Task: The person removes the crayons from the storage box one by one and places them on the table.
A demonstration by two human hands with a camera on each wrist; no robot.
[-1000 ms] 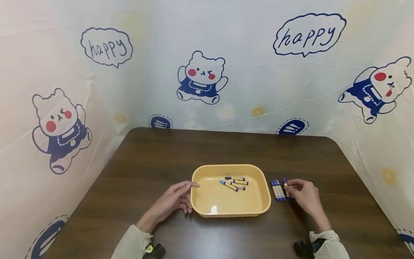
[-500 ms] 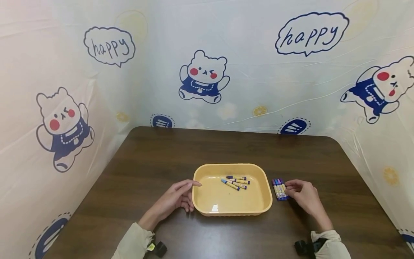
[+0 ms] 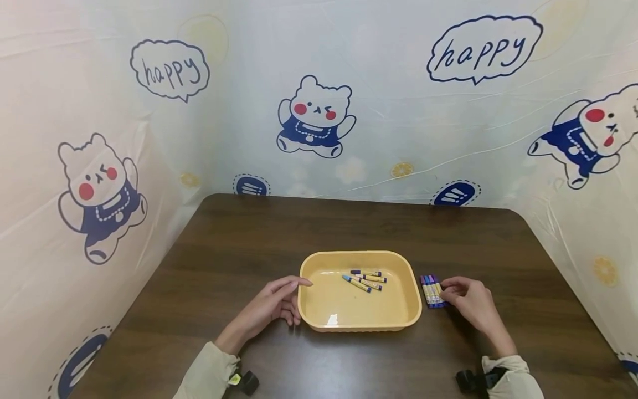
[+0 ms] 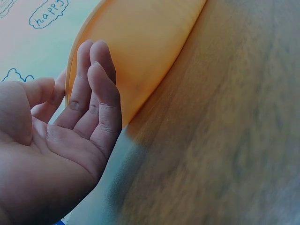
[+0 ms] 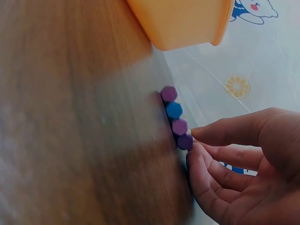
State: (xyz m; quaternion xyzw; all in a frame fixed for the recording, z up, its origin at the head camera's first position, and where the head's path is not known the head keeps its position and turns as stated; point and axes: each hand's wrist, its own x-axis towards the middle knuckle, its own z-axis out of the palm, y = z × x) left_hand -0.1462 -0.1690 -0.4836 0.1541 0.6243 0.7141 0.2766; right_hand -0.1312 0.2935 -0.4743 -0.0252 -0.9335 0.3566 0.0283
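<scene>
Right wrist view is showing four hexagonal purple and blue crayons lying side by side, the right hand pinching the outermost. They are resting at three o'clock of the yellow plastic tray; the left hand is lying relaxed against its nine o'clock rim.

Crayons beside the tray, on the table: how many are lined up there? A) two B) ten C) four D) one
C: the right wrist view shows four crayon ends in a row, three purple and one blue, with the right hand touching the nearest one; they lie on the table beside the yellow tray.
</scene>
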